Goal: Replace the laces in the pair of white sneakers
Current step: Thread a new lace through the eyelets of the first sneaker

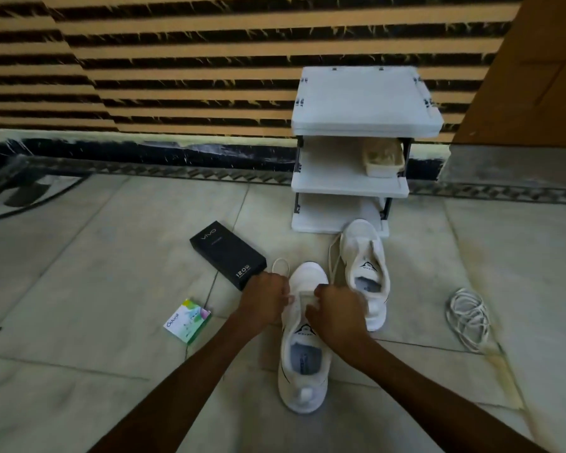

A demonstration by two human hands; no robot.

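Two white sneakers stand on the tiled floor. The near sneaker (303, 371) points away from me, heel toward me. My left hand (267, 297) grips a white lace (280, 264) at the shoe's left side, where a loop of it sticks out beyond my knuckles. My right hand (339, 310) pinches the lace at the eyelets on the right side of the tongue. The far sneaker (365, 273) stands just right of it, with a loose lace trailing along its left side. A bundle of white laces (468, 317) lies on the floor to the right.
A black phone box (227, 258) lies left of the sneakers, and a small green and white carton (188, 320) nearer me. A white shelf rack (356, 152) stands against the striped wall, holding a small tray (384, 158). A wooden door (530, 70) is at the far right.
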